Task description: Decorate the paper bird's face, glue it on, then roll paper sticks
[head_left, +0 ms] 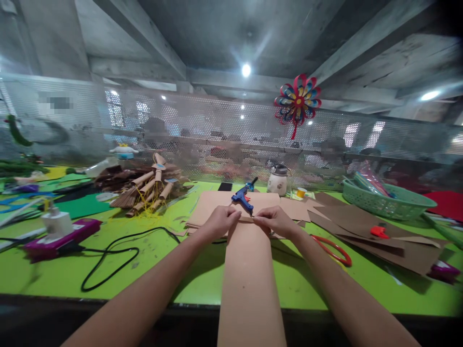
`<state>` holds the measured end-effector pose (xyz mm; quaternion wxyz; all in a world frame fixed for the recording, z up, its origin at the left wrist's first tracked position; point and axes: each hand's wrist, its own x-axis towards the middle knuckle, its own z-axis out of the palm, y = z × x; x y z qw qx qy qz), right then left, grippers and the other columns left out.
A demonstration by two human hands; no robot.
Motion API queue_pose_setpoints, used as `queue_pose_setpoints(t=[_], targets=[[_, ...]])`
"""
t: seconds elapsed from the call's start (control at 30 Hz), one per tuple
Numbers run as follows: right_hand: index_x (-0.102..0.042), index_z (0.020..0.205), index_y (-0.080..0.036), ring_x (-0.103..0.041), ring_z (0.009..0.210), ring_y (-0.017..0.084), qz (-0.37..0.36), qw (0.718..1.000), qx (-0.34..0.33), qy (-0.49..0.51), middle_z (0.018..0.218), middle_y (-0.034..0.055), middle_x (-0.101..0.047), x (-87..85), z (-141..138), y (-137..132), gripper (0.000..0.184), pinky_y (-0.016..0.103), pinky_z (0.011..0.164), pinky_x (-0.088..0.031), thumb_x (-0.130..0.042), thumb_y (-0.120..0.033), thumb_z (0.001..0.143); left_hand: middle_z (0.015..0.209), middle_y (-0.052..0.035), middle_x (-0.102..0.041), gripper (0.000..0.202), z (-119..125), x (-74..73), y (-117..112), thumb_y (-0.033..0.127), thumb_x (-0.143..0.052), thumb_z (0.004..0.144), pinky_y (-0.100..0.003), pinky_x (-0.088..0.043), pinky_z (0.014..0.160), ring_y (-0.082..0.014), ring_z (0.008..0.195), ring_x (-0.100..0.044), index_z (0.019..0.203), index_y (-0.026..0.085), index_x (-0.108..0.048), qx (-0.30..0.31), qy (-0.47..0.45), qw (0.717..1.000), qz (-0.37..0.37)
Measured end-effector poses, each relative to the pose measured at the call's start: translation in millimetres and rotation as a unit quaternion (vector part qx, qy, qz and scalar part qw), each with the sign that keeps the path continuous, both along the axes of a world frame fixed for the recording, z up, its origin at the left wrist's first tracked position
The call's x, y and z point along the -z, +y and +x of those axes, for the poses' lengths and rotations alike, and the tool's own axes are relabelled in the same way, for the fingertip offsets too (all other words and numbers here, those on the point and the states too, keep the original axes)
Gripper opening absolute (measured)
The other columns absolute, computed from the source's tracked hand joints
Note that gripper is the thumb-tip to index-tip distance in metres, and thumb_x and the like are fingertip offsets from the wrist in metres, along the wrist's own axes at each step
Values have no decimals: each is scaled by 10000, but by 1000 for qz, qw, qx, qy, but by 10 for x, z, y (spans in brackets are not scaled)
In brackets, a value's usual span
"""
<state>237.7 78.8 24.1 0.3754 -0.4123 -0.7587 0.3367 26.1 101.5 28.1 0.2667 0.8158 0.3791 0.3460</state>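
Observation:
A long strip of tan craft paper [250,270] runs from the table's middle down past its front edge. At its far end a narrow edge is folded or rolled over. My left hand [223,220] pinches the left corner of that edge, and my right hand [277,220] pinches the right corner. Just beyond my fingers lies a blue hot glue gun [243,198] with an orange trigger, its nozzle pointing toward my right hand. It rests on a stack of tan paper sheets [208,205].
Red-handled scissors [333,250] and brown paper sheets [361,231] lie to the right, near a green basket [390,205]. On the left are a purple power strip [65,238], a black cord [108,253] and rolled brown paper pieces [148,190]. A jar [278,180] stands behind.

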Motion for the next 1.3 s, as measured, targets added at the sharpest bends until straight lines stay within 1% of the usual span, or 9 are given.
queue_pose_setpoints(t=[0.13,0.27,0.4,0.5,0.7,0.83,0.9,1.0,1.3], targets=[[-617,705,-99,-397,413,64,-52,997,-40,42,462,-31,-466,-42,34,-22,331,194,418,-310,-588,-427,728,548,21,-450,351,6,-33,-68,369,-388,826,-202,-229,484,-86,523,-361,597,132,-510,-3,27,994,106],[-626,733,-95,-408,415,62,-64,995,-52,57,475,-28,-481,-93,42,-55,329,194,423,-319,-601,-422,723,623,-4,-546,334,-41,-100,-94,342,-380,852,-195,-289,523,-94,567,-428,693,127,-580,25,34,989,145],[-633,732,-93,-395,388,57,-39,998,-39,41,450,-29,-481,-120,30,-66,333,192,405,-301,-601,-423,723,689,-18,-600,300,-86,-123,-43,360,-449,826,-183,-348,554,-108,630,-493,781,124,-630,76,22,993,90],[-640,739,-94,-389,386,60,-28,999,-23,29,442,-31,-474,-127,21,-61,337,191,393,-292,-598,-428,720,708,-22,-621,290,-93,-105,-9,364,-483,809,-182,-363,566,-115,652,-515,814,126,-650,90,25,993,68],[-645,733,-102,-390,413,67,-8,1000,-18,-1,463,-26,-478,-135,10,-66,337,193,404,-290,-573,-432,734,655,-11,-618,299,-93,-82,-3,346,-465,821,-172,-328,522,-96,592,-484,779,125,-662,80,50,991,90],[-648,786,-110,-456,513,88,8,999,-37,-31,585,7,-547,-144,-18,-91,334,193,465,-341,-559,-430,747,646,-12,-619,302,-99,-83,-24,336,-455,826,-169,-320,516,-95,584,-483,784,128,-669,70,55,990,108],[-656,833,-116,-456,550,89,11,997,-48,-52,646,15,-564,-140,-42,-100,352,187,474,-330,-557,-442,745,658,-17,-622,303,-95,-82,-36,338,-451,828,-170,-327,526,-99,596,-493,795,128,-667,71,61,990,108],[-673,802,-112,-415,529,77,28,997,-32,-70,613,1,-537,-114,-72,-98,383,182,452,-284,-534,-466,755,676,-22,-622,304,-82,-77,-45,343,-447,827,-174,-338,543,-102,611,-501,799,127,-660,79,65,990,99],[-683,734,-92,-447,543,88,53,997,-7,-61,595,4,-566,-41,-152,-97,342,185,483,-321,-554,-408,743,579,11,-508,358,-72,-83,-33,400,-428,809,-173,-291,469,-82,526,-412,756,105,-624,127,75,989,-20]])
